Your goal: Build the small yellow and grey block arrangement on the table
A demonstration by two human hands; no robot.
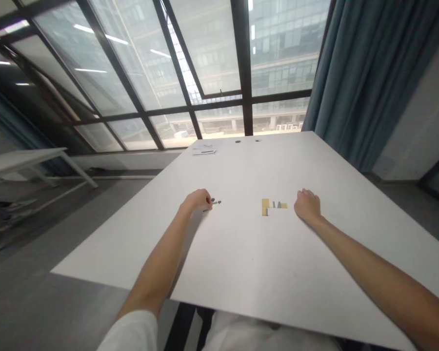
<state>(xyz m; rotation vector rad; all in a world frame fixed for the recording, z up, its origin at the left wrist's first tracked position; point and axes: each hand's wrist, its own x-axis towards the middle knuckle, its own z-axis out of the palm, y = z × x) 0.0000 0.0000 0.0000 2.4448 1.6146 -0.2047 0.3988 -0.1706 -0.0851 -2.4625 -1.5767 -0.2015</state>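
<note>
My left hand (198, 200) rests on the white table (249, 263) with its fingers curled, touching some small dark pieces (215, 201) at its fingertips; whether it grips one is unclear. My right hand (307, 204) lies on the table with fingers curled, just right of a small flat yellow build (266, 206) with a few grey bits on it. The right hand does not touch the yellow build.
A small stack of white paper or packets (204, 149) lies near the table's far edge, beside two dark round holes (247, 141). Large windows stand behind the table, a blue curtain (366, 73) to the right, another white table (18, 161) at the left.
</note>
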